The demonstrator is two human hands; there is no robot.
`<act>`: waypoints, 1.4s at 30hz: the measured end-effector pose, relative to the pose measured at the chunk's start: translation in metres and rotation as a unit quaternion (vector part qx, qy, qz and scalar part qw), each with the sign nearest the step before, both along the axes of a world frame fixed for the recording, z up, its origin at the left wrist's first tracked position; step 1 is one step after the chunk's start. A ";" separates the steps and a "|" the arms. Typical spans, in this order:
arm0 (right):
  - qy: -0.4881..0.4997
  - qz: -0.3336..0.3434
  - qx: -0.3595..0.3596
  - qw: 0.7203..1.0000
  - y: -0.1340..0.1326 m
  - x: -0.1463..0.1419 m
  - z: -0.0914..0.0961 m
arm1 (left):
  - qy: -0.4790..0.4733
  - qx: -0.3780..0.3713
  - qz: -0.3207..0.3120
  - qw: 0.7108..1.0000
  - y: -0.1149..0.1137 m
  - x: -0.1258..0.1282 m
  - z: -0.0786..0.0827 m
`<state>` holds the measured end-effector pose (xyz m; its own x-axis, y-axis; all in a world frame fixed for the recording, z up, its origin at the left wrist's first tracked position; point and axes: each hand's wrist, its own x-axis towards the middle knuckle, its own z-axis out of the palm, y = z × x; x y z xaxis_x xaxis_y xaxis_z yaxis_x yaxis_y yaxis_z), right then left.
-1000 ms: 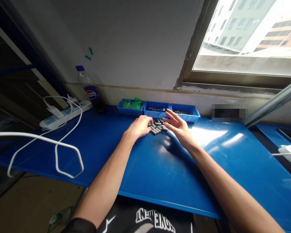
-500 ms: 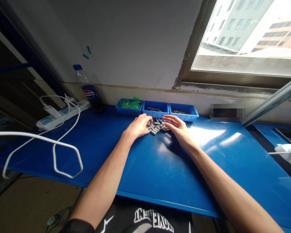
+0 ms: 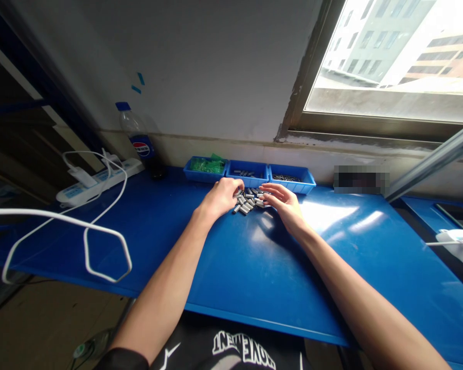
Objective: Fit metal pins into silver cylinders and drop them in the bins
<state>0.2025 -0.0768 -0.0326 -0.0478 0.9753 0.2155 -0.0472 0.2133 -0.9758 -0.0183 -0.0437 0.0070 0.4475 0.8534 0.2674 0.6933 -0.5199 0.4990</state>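
The fingers of the left hand [image 3: 220,198] curl downward at the left edge of a loose pile of small metal cylinders [image 3: 247,203], and whether they pinch one of the pieces I cannot tell. Facing them, the fingers of the right hand [image 3: 286,208] are parted and loosely extended, their tips at the pile's right edge, so the cylinders lie between the two sets of fingers, on the blue table [image 3: 235,267]. Just beyond the fingertips stand three blue bins side by side: straight past the pile, the middle bin [image 3: 246,181] with more metal pieces in it; beyond the left fingers, the left bin [image 3: 202,177] with green packets [image 3: 215,165]; beyond the right fingers, the right bin [image 3: 295,188] with thin dark pieces (too small to make out singly). Farther out to the left of the left fingers, a bottle [image 3: 141,146] with a blue cap and a dark drink stands upright near the wall [image 3: 200,72], and past it lies a white power strip [image 3: 100,182] with plugs in it; a white cable [image 3: 111,234] loops nearer the body. Well to the right of the right fingers, a metal bar [image 3: 428,162] slants up, and above them, farther right, is a window [image 3: 374,97] with buildings outside
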 end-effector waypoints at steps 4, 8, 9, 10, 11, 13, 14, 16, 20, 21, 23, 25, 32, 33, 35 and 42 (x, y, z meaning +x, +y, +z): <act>-0.028 -0.013 0.009 0.999 -0.003 -0.001 0.006 | -0.143 0.014 -0.051 0.988 -0.002 0.007 0.006; -0.035 0.031 -0.011 0.999 -0.007 -0.002 0.012 | -0.199 0.033 -0.087 0.976 -0.009 0.015 0.013; -0.029 0.039 -0.014 0.999 -0.008 -0.003 0.013 | -0.203 0.036 -0.091 0.974 -0.011 0.017 0.014; -0.021 0.045 -0.016 0.999 -0.008 -0.003 0.013 | -0.206 0.038 -0.093 0.973 -0.012 0.017 0.015; -0.014 0.049 -0.017 0.999 -0.009 -0.003 0.013 | -0.208 0.039 -0.093 0.973 -0.012 0.018 0.015; -0.007 0.053 -0.021 0.998 -0.010 -0.003 0.014 | -0.209 0.039 -0.089 0.973 -0.013 0.018 0.015; -0.007 0.054 -0.022 0.998 -0.010 -0.003 0.015 | -0.208 0.038 -0.089 0.973 -0.013 0.018 0.015; -0.013 0.055 -0.021 0.998 -0.011 -0.004 0.016 | -0.199 0.035 -0.095 0.975 -0.014 0.019 0.016; -0.018 0.052 -0.023 0.998 -0.012 -0.005 0.018 | -0.158 0.033 -0.108 0.981 -0.014 0.020 0.016; -0.018 0.046 -0.025 0.998 -0.012 -0.005 0.017 | -0.135 0.039 -0.103 0.985 -0.014 0.018 0.016; -0.026 0.029 -0.030 0.999 -0.011 -0.004 0.016 | -0.070 0.052 -0.078 0.993 -0.012 0.013 0.015; -0.048 0.013 -0.031 0.998 -0.009 -0.003 0.015 | -0.002 0.044 -0.038 0.998 -0.010 0.005 0.014; 0.030 0.016 0.004 0.999 -0.005 -0.003 0.010 | 0.114 -0.086 0.033 0.989 -0.005 -0.012 0.002; 0.051 0.023 0.007 0.998 -0.005 -0.003 0.009 | 0.117 -0.091 0.035 0.988 -0.005 -0.011 0.001; 0.066 0.030 0.004 0.997 -0.004 -0.002 0.007 | 0.119 -0.088 0.042 0.988 -0.006 -0.009 0.000; 0.031 0.019 -0.004 0.999 -0.002 0.002 0.003 | 0.105 -0.037 0.054 0.992 -0.008 -0.005 0.001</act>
<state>0.2042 -0.0790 -0.0292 -0.0714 0.9747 0.2116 -0.1156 0.2026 -0.9724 -0.0232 -0.0512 0.0080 0.3908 0.9136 0.1123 0.8359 -0.4033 0.3724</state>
